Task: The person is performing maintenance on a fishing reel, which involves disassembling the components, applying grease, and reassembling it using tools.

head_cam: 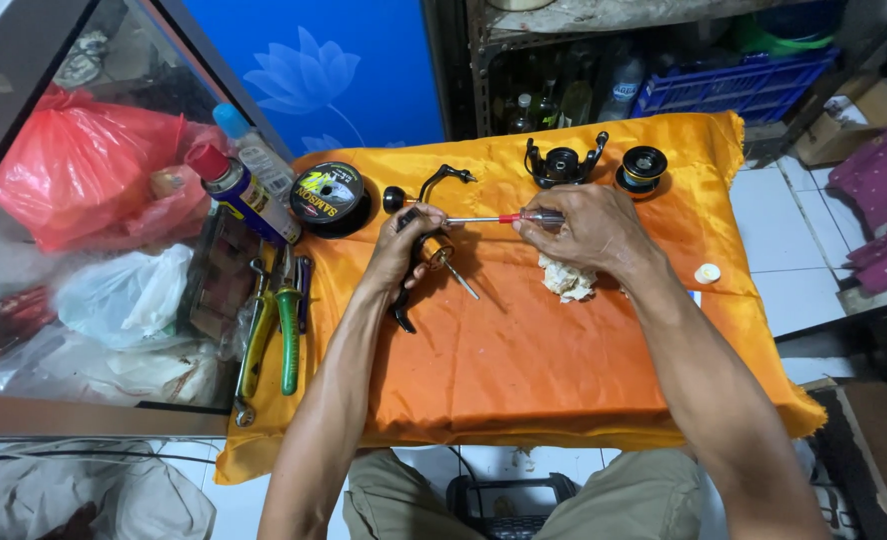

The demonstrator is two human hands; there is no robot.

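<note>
Two bare hands are working over an orange satin cloth [524, 370] covering a low table. The left hand [404, 250] is gripping a gold and black fishing reel body [432, 250] just above the cloth, while the right hand [584, 228] is pinching a red-collared screwdriver [494, 218] whose tip is meeting the reel. A crumpled rag [567, 278] is lying just beside the right hand; a line spool [328, 195], reel handle [434, 185] and pliers [289, 335] are resting nearby.
</note>
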